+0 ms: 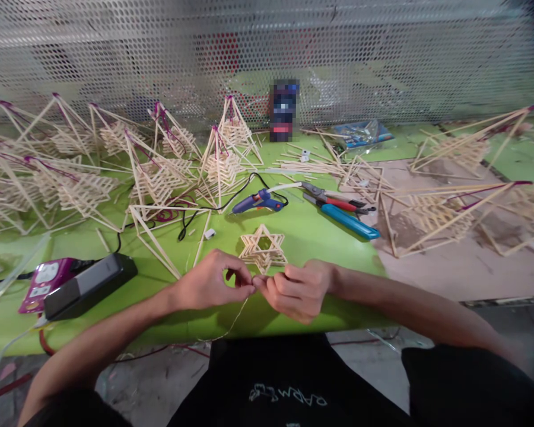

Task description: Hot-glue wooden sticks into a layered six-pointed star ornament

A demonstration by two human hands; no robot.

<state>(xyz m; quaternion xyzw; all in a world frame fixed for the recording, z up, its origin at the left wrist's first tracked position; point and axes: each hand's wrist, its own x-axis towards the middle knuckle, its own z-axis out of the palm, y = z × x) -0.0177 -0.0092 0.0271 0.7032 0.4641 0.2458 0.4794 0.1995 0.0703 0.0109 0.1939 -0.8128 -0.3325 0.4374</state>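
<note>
My left hand (218, 280) and my right hand (296, 290) meet fingertip to fingertip over the table's near edge, both closed in a pinch. From between them a thin pale string (235, 320) hangs down toward the edge. Its end at the fingertips is hidden, but both hands seem to grip it. Just beyond the fingers lies a star-shaped stack of wooden sticks (263, 248). Past the star rest a blue glue gun (258, 202) with a white glue stick in its back, and a pair of pruning shears (338, 200). A cutter with a blue handle (350, 222) lies against the shears.
Stick pyramids with purple tips (160, 172) crowd the left, and more stick frames (445, 210) stand right. A purple power strip (48, 279) and a grey-black box (91, 284) sit at left front. Loose sticks (302, 168), a phone (284, 111) and a plastic packet (362, 135) lie behind.
</note>
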